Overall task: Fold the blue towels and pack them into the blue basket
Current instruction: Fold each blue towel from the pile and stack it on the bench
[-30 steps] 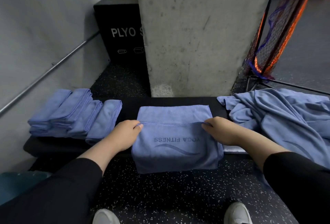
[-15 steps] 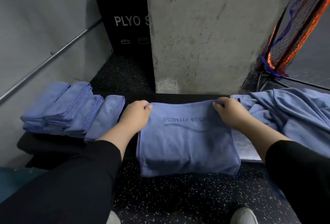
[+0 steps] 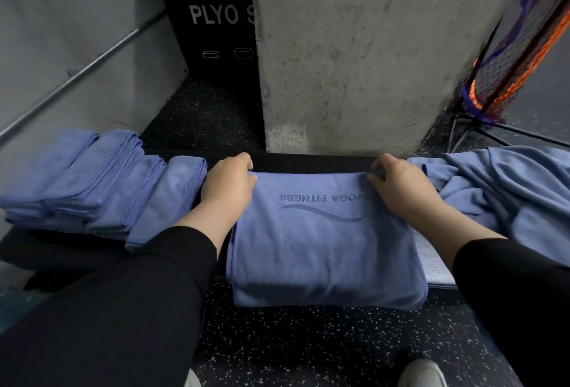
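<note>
A blue towel (image 3: pixel 324 251) printed "YOGA FITNESS" lies folded on a low black bench (image 3: pixel 308 159) in front of me, its near part hanging over the bench's front edge. My left hand (image 3: pixel 228 184) pinches the towel's far left corner. My right hand (image 3: pixel 398 184) pinches the far right corner. Both hold the folded edge at the towel's far side. Several folded blue towels (image 3: pixel 92 183) lie in an overlapping row on the bench to the left. A heap of unfolded blue towels (image 3: pixel 505 189) lies on the right. The blue basket is not in view.
A grey concrete pillar (image 3: pixel 370 47) stands right behind the bench. A black box marked "PLYO" (image 3: pixel 212 31) is behind on the left, beside a grey wall with a metal rail (image 3: pixel 77 78). An orange and blue net on a stand (image 3: pixel 518 56) is at the right. My shoe (image 3: pixel 422 372) rests on speckled black floor.
Both hands carried the towel's near edge away from me and laid it on the far edge, folding the towel over. The printed text now lies nearer the far side.
</note>
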Demonstrator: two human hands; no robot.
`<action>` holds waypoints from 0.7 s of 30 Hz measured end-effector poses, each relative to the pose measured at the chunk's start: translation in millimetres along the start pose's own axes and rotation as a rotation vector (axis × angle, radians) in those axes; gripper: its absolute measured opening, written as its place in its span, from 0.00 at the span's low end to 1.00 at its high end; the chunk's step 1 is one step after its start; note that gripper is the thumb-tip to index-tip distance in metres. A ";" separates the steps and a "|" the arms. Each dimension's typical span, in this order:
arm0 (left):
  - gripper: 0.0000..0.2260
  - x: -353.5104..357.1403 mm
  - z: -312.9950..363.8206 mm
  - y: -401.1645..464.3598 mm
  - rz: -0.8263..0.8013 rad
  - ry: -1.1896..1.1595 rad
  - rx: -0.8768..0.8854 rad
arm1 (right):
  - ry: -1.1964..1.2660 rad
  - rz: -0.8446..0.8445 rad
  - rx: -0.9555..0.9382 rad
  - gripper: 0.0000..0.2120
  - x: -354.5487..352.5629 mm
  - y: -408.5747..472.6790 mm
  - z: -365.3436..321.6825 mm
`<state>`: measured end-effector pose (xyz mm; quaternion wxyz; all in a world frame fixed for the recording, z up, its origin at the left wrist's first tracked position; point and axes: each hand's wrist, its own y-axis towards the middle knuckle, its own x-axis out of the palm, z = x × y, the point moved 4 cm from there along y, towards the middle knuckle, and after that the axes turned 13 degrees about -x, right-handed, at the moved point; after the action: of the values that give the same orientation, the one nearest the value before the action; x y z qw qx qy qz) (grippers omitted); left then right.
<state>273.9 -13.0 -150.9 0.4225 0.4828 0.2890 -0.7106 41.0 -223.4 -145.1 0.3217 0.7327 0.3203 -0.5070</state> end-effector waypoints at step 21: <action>0.04 -26.4 -22.1 -19.6 -0.208 -0.373 0.045 | 0.167 -0.014 0.045 0.08 -43.2 -28.7 -16.1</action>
<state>271.1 22.9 -134.4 0.3823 0.3197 0.2382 -0.8336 14.7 -199.9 -103.8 0.2739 0.7772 0.3395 -0.4536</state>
